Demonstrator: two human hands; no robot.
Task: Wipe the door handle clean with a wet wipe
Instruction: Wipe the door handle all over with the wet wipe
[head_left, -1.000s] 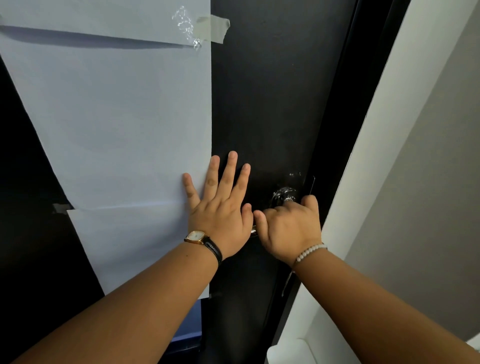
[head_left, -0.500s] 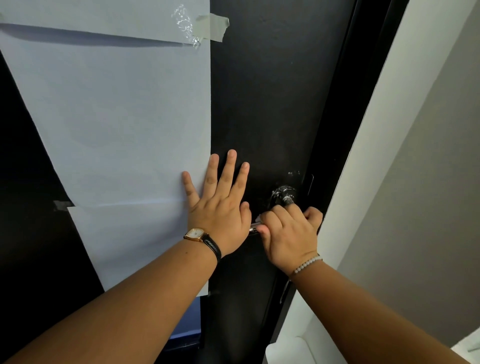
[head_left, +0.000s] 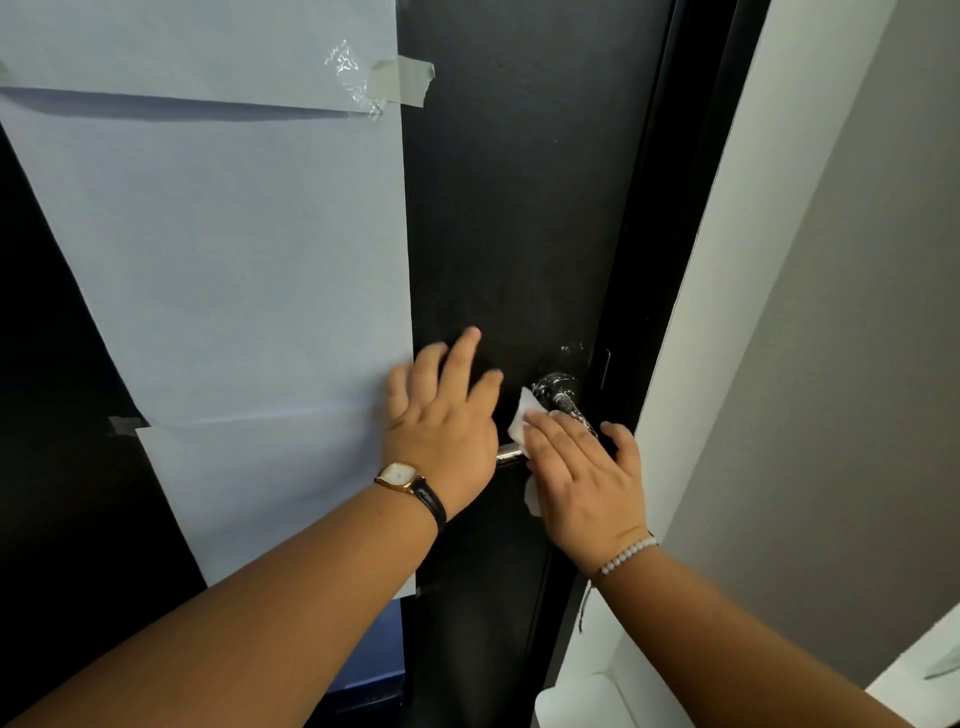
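Note:
A shiny metal door handle (head_left: 563, 397) sits on a black door (head_left: 519, 208), its round base and neck speckled with white residue. My right hand (head_left: 582, 473) lies over the lever and presses a white wet wipe (head_left: 522, 421) around it; the wipe peeks out above and below my fingers. A short bare piece of the lever (head_left: 509, 455) shows between my hands. My left hand (head_left: 444, 415), with a wristwatch, rests flat on the door just left of the handle, fingers spread and slightly blurred.
Large white paper sheets (head_left: 234, 260) are taped to the door's left part. The dark door frame (head_left: 660, 260) and a white jamb (head_left: 727, 260) stand right of the handle, then a grey wall (head_left: 857, 364). A white ledge (head_left: 582, 701) lies at the bottom right.
My right hand has loosened from a fist around the lever to flatter fingers, and the white wipe now shows. My left hand's fingers have shifted slightly on the door.

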